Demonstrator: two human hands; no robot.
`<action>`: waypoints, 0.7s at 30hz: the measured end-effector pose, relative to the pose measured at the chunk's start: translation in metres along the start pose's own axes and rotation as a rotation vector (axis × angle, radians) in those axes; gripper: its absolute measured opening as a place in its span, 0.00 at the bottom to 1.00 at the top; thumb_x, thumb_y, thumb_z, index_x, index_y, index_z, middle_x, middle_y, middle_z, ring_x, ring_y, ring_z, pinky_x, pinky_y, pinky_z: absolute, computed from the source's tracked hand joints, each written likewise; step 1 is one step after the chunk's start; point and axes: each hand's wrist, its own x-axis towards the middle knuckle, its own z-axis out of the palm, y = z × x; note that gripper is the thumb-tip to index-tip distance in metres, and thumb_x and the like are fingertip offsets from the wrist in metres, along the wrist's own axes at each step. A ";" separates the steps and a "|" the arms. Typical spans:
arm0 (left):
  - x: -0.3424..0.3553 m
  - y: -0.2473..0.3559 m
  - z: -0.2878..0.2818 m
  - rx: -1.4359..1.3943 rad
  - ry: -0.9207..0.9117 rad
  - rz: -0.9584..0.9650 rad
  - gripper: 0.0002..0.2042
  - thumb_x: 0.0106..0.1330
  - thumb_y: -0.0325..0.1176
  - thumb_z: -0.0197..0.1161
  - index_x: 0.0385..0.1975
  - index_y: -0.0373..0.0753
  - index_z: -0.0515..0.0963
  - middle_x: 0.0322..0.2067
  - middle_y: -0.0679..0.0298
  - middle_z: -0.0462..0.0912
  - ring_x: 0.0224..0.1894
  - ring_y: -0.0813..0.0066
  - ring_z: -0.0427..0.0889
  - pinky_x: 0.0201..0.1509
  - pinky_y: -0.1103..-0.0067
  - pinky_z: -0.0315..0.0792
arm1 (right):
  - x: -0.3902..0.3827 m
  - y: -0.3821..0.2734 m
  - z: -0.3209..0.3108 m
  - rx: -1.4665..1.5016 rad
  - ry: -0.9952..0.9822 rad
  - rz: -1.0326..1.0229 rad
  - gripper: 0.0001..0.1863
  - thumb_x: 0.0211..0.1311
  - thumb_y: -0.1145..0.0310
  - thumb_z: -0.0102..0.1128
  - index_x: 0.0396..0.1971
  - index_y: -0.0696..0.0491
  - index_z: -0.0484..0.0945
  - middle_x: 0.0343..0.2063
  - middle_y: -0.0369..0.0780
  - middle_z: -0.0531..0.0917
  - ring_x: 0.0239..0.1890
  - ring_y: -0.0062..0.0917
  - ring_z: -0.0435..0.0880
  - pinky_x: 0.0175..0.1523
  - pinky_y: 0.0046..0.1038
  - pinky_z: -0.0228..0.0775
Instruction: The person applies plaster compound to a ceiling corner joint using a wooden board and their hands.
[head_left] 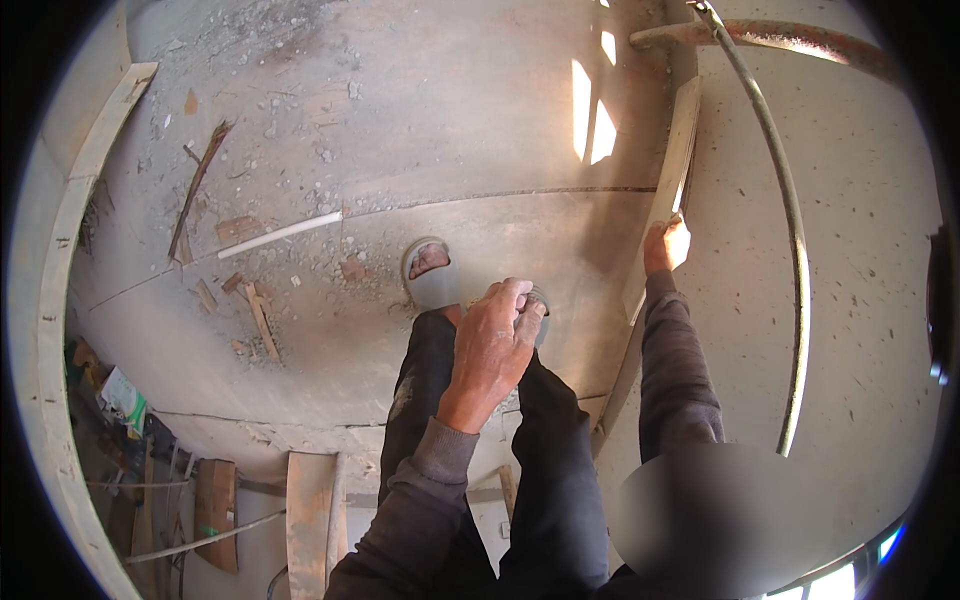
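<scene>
Right fingers (678, 230), plank (676, 150) in grasp, extending both ways

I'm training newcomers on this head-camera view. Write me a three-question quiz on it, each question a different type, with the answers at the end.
1. True or false: the person's right hand is on the pale board.

2. Multiple choice: which of these lies on the floor, to the left of the left shoe?
A) a hammer
B) a thin white strip
C) a coiled rope

3. Fill the gap: of the person's two hands, the ____ one shows nearer the middle of the picture.

Key
1. True.
2. B.
3. Left: the left hand shows in front of the legs.
</scene>
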 end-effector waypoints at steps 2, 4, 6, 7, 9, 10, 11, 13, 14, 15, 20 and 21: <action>-0.001 0.004 -0.001 -0.016 -0.021 -0.033 0.12 0.65 0.32 0.60 0.44 0.31 0.75 0.38 0.48 0.82 0.39 0.55 0.83 0.43 0.67 0.75 | 0.018 -0.004 -0.002 -0.038 0.010 -0.091 0.12 0.53 0.68 0.56 0.38 0.53 0.79 0.27 0.46 0.84 0.33 0.45 0.85 0.38 0.40 0.77; -0.001 0.008 -0.001 -0.025 -0.031 -0.047 0.12 0.65 0.32 0.60 0.44 0.31 0.75 0.38 0.48 0.82 0.40 0.54 0.83 0.43 0.67 0.75 | 0.040 -0.007 -0.004 -0.100 -0.010 -0.120 0.11 0.53 0.67 0.56 0.36 0.54 0.80 0.27 0.47 0.85 0.33 0.45 0.85 0.39 0.40 0.77; -0.001 0.008 -0.002 -0.022 -0.031 -0.038 0.14 0.66 0.34 0.61 0.46 0.31 0.75 0.37 0.46 0.82 0.40 0.57 0.85 0.43 0.71 0.77 | 0.061 -0.011 0.000 -0.183 -0.059 -0.084 0.10 0.52 0.66 0.57 0.33 0.54 0.80 0.28 0.47 0.85 0.34 0.45 0.85 0.39 0.41 0.77; -0.001 0.009 -0.003 -0.010 -0.032 -0.034 0.14 0.66 0.34 0.61 0.46 0.31 0.75 0.37 0.46 0.82 0.40 0.57 0.85 0.43 0.70 0.77 | 0.066 -0.008 0.006 -0.181 -0.026 -0.094 0.10 0.51 0.66 0.58 0.32 0.54 0.80 0.28 0.47 0.85 0.34 0.45 0.85 0.39 0.41 0.76; -0.001 0.011 -0.002 0.005 -0.038 -0.022 0.14 0.66 0.34 0.61 0.46 0.31 0.75 0.38 0.46 0.82 0.40 0.57 0.85 0.44 0.70 0.77 | 0.073 0.007 0.016 -0.185 0.047 -0.111 0.10 0.48 0.65 0.60 0.30 0.54 0.81 0.29 0.48 0.85 0.34 0.46 0.85 0.40 0.41 0.76; -0.001 0.010 -0.001 -0.004 -0.037 -0.027 0.14 0.66 0.34 0.61 0.47 0.31 0.75 0.38 0.46 0.82 0.40 0.57 0.85 0.44 0.70 0.77 | 0.068 0.018 0.022 -0.150 0.068 -0.155 0.11 0.47 0.65 0.61 0.30 0.54 0.81 0.29 0.48 0.85 0.34 0.46 0.84 0.40 0.41 0.76; -0.001 0.010 0.000 -0.012 -0.033 -0.033 0.14 0.66 0.34 0.61 0.47 0.32 0.75 0.38 0.46 0.82 0.40 0.57 0.85 0.44 0.70 0.77 | 0.061 0.027 0.025 -0.113 0.088 -0.200 0.12 0.46 0.65 0.61 0.31 0.54 0.81 0.29 0.48 0.85 0.34 0.46 0.84 0.41 0.41 0.76; -0.002 0.009 0.001 -0.010 -0.026 -0.045 0.14 0.66 0.33 0.61 0.47 0.32 0.75 0.38 0.46 0.82 0.40 0.57 0.85 0.44 0.70 0.77 | 0.043 0.027 0.017 -0.021 0.031 -0.180 0.13 0.45 0.65 0.62 0.31 0.54 0.82 0.29 0.49 0.84 0.34 0.47 0.84 0.41 0.42 0.76; -0.004 0.007 -0.001 0.001 -0.022 -0.054 0.14 0.66 0.33 0.61 0.47 0.32 0.75 0.38 0.46 0.82 0.40 0.58 0.85 0.44 0.70 0.77 | 0.029 0.016 0.011 0.032 -0.050 -0.115 0.13 0.45 0.65 0.62 0.31 0.54 0.82 0.29 0.49 0.84 0.33 0.47 0.84 0.41 0.42 0.76; -0.004 0.006 0.000 0.002 -0.023 -0.054 0.14 0.66 0.33 0.61 0.47 0.32 0.75 0.38 0.46 0.82 0.40 0.58 0.85 0.44 0.70 0.77 | 0.019 0.008 0.000 0.077 -0.120 -0.048 0.13 0.44 0.65 0.62 0.31 0.54 0.82 0.28 0.49 0.84 0.33 0.47 0.83 0.41 0.42 0.76; -0.004 0.009 0.006 -0.012 -0.048 -0.017 0.14 0.67 0.33 0.61 0.47 0.32 0.75 0.38 0.47 0.82 0.41 0.58 0.85 0.45 0.71 0.77 | 0.042 0.021 0.019 -0.121 0.072 -0.114 0.10 0.48 0.64 0.60 0.27 0.54 0.79 0.27 0.48 0.83 0.32 0.45 0.83 0.39 0.41 0.76; -0.005 0.009 0.005 -0.011 -0.044 -0.010 0.14 0.67 0.33 0.61 0.47 0.32 0.75 0.38 0.47 0.82 0.41 0.59 0.84 0.45 0.71 0.77 | 0.046 0.015 0.020 -0.105 0.072 -0.138 0.09 0.49 0.64 0.60 0.27 0.54 0.79 0.26 0.48 0.83 0.32 0.45 0.83 0.39 0.40 0.76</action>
